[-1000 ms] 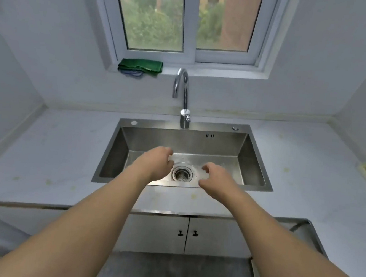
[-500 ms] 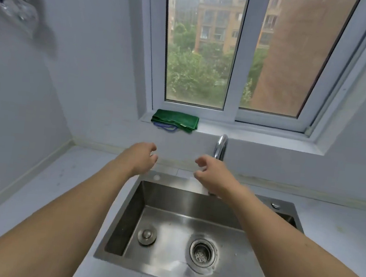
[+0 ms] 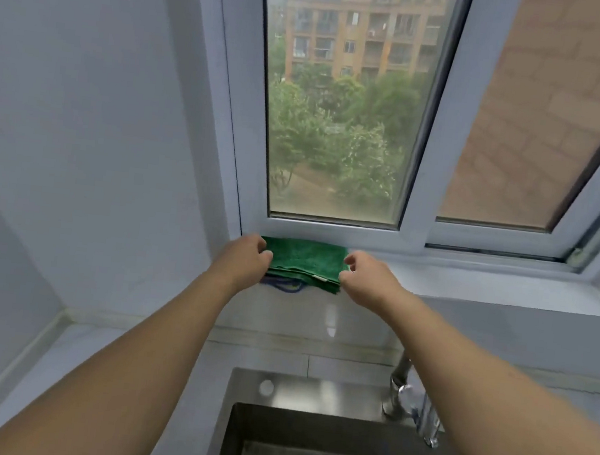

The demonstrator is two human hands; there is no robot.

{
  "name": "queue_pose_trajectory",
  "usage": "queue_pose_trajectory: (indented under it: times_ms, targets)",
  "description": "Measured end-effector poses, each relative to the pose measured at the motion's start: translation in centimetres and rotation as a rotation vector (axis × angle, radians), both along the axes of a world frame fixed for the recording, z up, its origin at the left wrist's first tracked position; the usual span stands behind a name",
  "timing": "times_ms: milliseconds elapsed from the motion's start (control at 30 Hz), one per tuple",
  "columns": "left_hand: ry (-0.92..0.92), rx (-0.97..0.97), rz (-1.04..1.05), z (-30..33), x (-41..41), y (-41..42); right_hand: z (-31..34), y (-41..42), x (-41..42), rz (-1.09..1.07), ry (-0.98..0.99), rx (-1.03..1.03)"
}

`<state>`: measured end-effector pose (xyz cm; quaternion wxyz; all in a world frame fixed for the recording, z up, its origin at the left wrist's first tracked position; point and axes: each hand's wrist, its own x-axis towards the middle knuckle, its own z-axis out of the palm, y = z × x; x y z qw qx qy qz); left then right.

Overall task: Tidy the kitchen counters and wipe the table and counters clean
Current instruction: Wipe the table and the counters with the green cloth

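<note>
Both arms have reached up: left hand [image 3: 245, 258] and right hand [image 3: 367, 279] pinch the folded green cloth [image 3: 306, 261].

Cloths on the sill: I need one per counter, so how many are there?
2: a folded green cloth on the windowsill, and a blue one peeking out underneath. More may be hidden.

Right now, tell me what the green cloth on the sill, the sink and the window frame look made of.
Green cloth: soft napped fabric, probably microfibre or terry; fuzzy matte surface, folded layers.
Sink: brushed metal, likely stainless steel; grey sheen with blurred reflections.
Window frame: smooth white, plastic or painted metal; the look leaves that open.
</note>
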<state>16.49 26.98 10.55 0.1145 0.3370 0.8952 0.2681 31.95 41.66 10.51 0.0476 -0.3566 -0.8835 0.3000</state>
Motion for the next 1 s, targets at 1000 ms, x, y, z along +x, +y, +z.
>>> queue_pose_trajectory:
  times_ms: [1000]
  targets:
    - [0.041,0.639,0.074,-0.1,-1.3,-1.4,-0.2,-1.9,-3.7,-0.181,0.426,0.008]
